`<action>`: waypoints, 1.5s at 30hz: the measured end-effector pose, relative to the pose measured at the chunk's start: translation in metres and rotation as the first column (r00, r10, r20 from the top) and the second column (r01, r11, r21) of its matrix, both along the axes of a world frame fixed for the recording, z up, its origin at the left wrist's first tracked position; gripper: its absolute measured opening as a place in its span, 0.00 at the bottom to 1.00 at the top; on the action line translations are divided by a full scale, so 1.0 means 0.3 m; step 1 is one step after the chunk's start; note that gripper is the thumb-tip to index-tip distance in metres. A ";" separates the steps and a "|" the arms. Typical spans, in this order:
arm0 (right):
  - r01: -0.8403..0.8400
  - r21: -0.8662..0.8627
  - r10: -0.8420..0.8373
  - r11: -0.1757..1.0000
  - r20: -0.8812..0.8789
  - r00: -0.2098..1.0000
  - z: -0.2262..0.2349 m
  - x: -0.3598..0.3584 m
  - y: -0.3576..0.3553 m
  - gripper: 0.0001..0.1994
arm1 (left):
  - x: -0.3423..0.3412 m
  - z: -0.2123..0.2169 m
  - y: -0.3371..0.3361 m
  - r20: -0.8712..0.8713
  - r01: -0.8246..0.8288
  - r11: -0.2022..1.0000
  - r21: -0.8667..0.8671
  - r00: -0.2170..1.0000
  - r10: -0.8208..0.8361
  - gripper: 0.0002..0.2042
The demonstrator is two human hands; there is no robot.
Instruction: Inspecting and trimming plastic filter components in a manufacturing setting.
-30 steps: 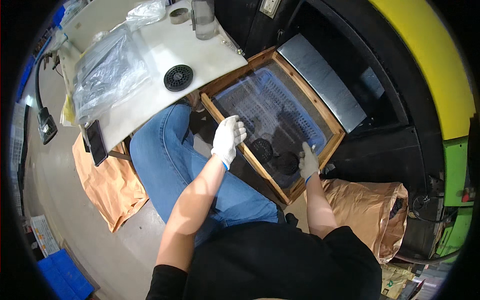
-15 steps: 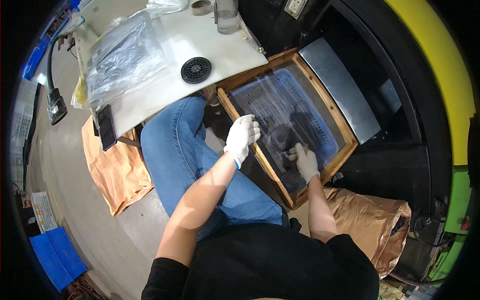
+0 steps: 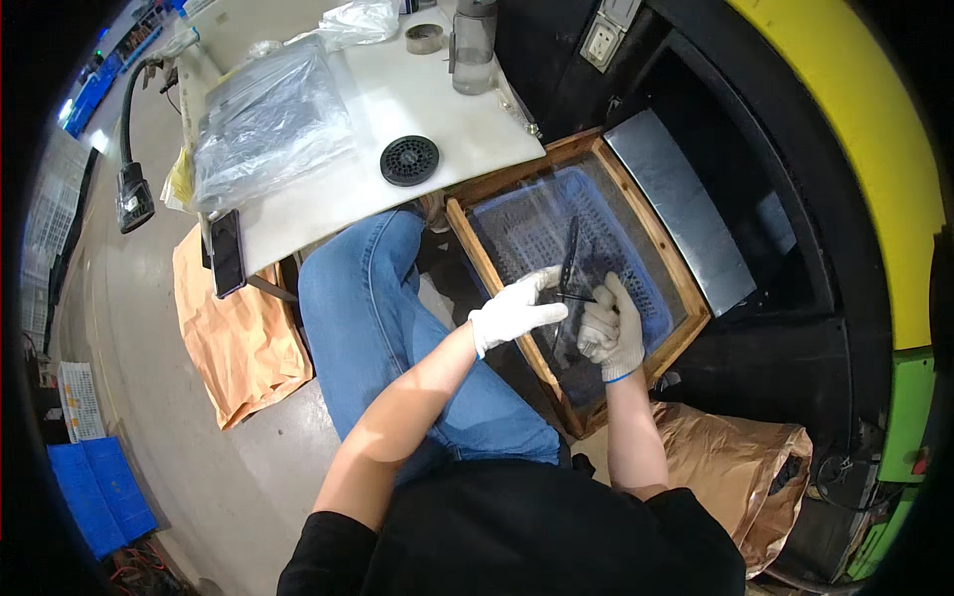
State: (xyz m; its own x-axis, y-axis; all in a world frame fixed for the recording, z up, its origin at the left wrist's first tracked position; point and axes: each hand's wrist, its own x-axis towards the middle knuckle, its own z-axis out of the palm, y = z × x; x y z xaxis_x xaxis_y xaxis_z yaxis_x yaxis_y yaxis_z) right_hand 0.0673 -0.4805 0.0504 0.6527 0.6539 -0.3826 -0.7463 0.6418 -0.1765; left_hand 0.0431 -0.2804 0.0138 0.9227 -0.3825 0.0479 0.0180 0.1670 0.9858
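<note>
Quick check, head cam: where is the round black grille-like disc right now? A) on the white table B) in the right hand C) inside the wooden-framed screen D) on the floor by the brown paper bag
A: the round black disc lies flat on the white table, apart from both gloved hands, which are down over the wooden-framed screen.

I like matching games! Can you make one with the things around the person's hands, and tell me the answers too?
Things:
1. round black grille
2. wooden frame
3. thin black part
4. brown paper bag

Places:
A. on the floor under the table's edge
B. held between the left hand and right hand
C. on the white table
D. around a mesh screen over a blue basket

Pairs: 1-C, 2-D, 3-B, 4-A
</note>
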 end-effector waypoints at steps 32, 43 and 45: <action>-0.004 -0.881 0.208 0.473 0.107 0.972 -0.010 -0.057 0.167 0.10 | -0.037 -0.004 0.005 0.219 -0.286 0.830 0.480 0.954 0.202 0.22; 0.121 -0.520 -0.145 0.845 -0.005 0.989 -0.031 0.002 0.076 0.11 | 0.006 -0.037 0.020 -0.427 -0.215 0.964 -0.157 0.895 0.130 0.12; 0.075 -0.487 -0.095 0.870 -0.017 0.995 -0.027 0.003 0.064 0.10 | 0.006 -0.042 0.026 -0.440 -0.194 0.969 -0.155 0.891 0.108 0.11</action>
